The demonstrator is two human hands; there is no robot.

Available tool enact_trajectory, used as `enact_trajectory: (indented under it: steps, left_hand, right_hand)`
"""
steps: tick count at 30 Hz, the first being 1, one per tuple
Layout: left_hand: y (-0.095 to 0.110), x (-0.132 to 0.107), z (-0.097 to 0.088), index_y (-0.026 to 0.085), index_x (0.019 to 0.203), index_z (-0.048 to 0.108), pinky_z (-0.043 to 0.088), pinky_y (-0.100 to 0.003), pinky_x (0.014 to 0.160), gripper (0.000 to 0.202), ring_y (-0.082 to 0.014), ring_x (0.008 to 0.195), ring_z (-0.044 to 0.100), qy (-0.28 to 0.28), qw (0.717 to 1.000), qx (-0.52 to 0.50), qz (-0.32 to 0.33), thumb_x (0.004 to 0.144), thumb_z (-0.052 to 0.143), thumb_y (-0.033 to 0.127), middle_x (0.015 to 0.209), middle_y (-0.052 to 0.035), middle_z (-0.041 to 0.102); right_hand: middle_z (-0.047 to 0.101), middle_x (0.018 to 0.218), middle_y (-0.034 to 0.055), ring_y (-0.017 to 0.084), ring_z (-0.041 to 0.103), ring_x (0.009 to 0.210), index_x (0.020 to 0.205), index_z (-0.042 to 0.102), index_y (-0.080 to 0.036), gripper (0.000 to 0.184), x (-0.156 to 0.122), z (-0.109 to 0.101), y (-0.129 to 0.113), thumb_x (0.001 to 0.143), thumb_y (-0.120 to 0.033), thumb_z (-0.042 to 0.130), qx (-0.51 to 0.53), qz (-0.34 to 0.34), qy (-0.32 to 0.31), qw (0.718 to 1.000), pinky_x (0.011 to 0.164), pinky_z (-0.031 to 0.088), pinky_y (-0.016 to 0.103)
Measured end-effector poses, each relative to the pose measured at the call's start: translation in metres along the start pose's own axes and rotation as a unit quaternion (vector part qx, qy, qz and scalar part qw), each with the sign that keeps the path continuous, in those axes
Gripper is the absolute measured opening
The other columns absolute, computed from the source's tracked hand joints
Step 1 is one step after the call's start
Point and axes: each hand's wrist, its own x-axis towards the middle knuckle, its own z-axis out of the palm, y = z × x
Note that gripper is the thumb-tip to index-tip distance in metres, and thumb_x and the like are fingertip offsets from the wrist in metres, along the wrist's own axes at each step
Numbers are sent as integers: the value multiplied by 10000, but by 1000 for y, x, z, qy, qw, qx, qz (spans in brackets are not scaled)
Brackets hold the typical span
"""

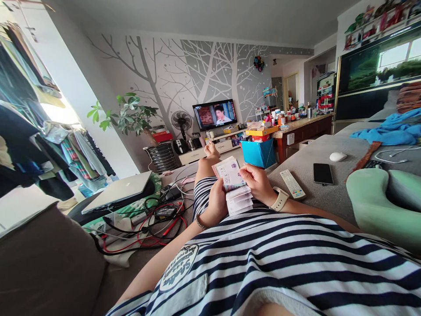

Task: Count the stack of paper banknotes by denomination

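A stack of banknotes (230, 174) is held between my two hands above my lap. My left hand (217, 198) wraps around the lower left side of the stack, with its thumb on the face of the notes. On the right edge, my right hand (257, 181) pinches the notes between thumb and fingers. Several more notes (239, 202) hang folded down below the upright ones, over the striped clothing (263, 245). A bracelet (200, 222) circles my left wrist and a pale watch (280, 199) sits on my right.
To the right on the sofa lie a remote control (292, 184), a phone (322, 174), a white mouse (338, 156) and a green neck pillow (368, 197). Tangled cables (151, 226) and a laptop (118, 191) are at left. A blue box (258, 152) stands beyond my legs.
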Motion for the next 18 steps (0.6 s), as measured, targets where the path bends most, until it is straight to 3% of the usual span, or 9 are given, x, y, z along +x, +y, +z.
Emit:
enact_trajectory:
  steps: [10,18]
  left_hand:
    - [11,-9,8,175,869,763,588,-398,935,191,-338,1112,726,5,1000,-4,3,787,784,346,921,-82,823]
    - [-1,1,-3,179,756,737,589,-375,916,147,-326,1093,728,-2,1000,15,14,785,721,322,892,-76,814]
  right_hand:
    - [565,685,2,170,514,674,799,562,-226,472,0,-2,-2,1055,-616,490,7,-13,-14,1000,629,385,288]
    - [565,683,4,175,516,676,799,559,-230,516,0,-2,-5,1046,-674,467,1,-3,-20,1000,632,388,292]
